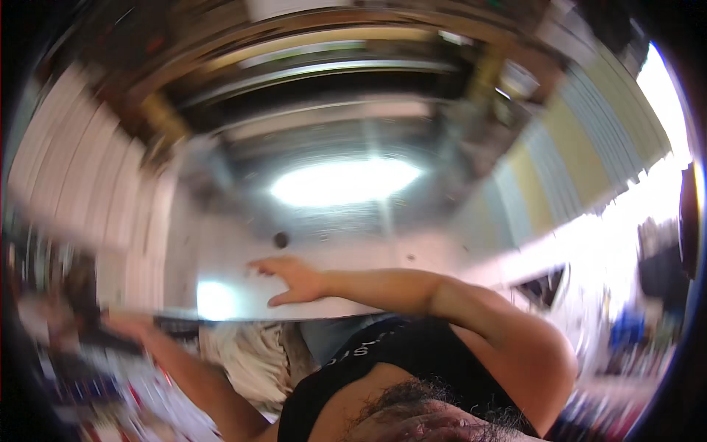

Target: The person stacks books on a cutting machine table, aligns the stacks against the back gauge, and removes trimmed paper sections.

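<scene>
My right hand (294, 280) reaches leftward over a shiny metal table (346, 254), with fingers spread and nothing visible in them. Whether it touches the surface I cannot tell. A small dark round spot (280, 239) lies just beyond its fingers. My left hand (127, 325) is at the near left corner of the table, close to the lower end of a pale stack of layered sheets (81, 162). Motion smears its fingers, so their grip is hidden.
Across the far side runs a machine frame with a long bar (346, 68) and yellow parts. A stack striped yellow and grey-blue (567, 147) stands on the right. Cream cloth (247, 361) hangs below the table's near edge. Bright light glares off the metal.
</scene>
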The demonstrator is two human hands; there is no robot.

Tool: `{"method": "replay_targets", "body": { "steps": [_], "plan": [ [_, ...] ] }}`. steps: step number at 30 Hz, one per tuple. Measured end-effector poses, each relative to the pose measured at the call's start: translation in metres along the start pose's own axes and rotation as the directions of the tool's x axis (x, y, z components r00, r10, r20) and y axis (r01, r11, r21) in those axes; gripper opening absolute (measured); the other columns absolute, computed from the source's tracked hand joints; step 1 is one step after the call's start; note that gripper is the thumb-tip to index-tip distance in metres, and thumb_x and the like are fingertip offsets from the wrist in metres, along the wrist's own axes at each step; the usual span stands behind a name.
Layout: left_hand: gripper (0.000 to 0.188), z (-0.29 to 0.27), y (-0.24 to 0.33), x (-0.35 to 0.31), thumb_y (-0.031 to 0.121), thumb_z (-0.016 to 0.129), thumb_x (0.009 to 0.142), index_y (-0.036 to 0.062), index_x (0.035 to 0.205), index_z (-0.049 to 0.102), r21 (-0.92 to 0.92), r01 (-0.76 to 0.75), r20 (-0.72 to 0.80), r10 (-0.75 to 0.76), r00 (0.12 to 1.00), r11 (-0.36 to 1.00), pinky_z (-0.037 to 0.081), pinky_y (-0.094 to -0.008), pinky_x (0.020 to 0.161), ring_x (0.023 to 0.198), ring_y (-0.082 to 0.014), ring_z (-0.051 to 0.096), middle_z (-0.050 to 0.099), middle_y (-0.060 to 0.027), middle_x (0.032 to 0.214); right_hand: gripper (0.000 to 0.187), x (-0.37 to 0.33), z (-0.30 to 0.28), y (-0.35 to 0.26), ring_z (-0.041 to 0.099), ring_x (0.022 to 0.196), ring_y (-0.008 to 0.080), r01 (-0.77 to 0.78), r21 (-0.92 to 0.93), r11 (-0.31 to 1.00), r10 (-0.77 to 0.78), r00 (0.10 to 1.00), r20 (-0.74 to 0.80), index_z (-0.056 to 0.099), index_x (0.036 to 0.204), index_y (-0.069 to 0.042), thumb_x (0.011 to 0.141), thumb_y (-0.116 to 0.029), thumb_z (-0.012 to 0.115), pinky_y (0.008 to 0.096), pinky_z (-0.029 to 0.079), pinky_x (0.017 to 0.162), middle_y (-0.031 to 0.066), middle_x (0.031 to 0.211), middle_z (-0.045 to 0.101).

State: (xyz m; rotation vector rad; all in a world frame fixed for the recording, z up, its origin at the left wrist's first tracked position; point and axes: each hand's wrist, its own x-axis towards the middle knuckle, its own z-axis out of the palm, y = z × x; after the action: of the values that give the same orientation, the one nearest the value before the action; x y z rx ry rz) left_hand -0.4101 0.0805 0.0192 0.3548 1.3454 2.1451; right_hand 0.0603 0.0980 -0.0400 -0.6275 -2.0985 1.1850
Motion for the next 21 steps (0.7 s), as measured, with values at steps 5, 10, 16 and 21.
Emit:
{"method": "replay_targets", "body": {
  "steps": [5,10,16,21],
  "plan": [
    [0.065,0.036,-0.019,-0.142,0.037,0.05,0.101,-0.0035,0.149,0.034,0.483,-0.665,0.019,0.752,0.659,0.57,0.038,-0.0433,0.11,0.132,-0.0349,0.045,0.038,-0.0227,0.15,0.09,-0.063,-0.047,-0.032,0.056,0.121,0.0332,-0.104,0.052,0.993,0.101,0.994,0.043,0.035,0.15,-0.006,0.077,-0.031,0.081,0.0444,0.045,0.103,0.0217,0.134,0.054],
    [0.054,0.036,-0.088,-0.234,0.022,0.053,0.101,-0.0038,0.146,0.038,0.349,-0.67,0.248,0.625,0.74,0.655,0.039,-0.0404,0.109,0.131,-0.0331,0.046,0.041,-0.02,0.149,0.085,-0.166,-0.146,-0.091,0.057,0.116,0.0293,-0.317,-0.163,0.934,0.24,0.898,-0.368,0.04,0.147,-0.005,0.077,-0.026,0.083,0.0442,0.047,0.099,0.0185,0.134,0.055],
    [0.046,0.084,-0.127,-0.3,0.015,0.055,0.099,-0.0023,0.14,0.044,0.356,-0.504,0.496,0.298,0.815,0.787,0.04,-0.0404,0.106,0.128,-0.0299,0.05,0.046,-0.0164,0.145,0.068,-0.274,-0.271,-0.222,0.06,0.1,0.0243,-0.579,-0.726,0.371,-0.751,0.274,-0.601,0.058,0.127,-0.005,0.069,-0.021,0.089,0.0352,0.048,0.09,0.0114,0.12,0.064],
    [0.046,0.122,-0.156,-0.313,0.012,0.057,0.098,0.0012,0.141,0.044,0.324,-0.448,0.791,0.021,0.611,0.833,0.041,-0.036,0.104,0.126,-0.0258,0.05,0.05,-0.0126,0.142,0.126,-0.352,-0.355,-0.288,0.029,0.144,0.04,-0.636,-0.515,0.575,-0.714,-0.082,-0.695,0.01,0.156,-0.01,0.067,-0.052,0.087,0.0549,0.028,0.114,0.0265,0.156,0.024]
  ]
}}
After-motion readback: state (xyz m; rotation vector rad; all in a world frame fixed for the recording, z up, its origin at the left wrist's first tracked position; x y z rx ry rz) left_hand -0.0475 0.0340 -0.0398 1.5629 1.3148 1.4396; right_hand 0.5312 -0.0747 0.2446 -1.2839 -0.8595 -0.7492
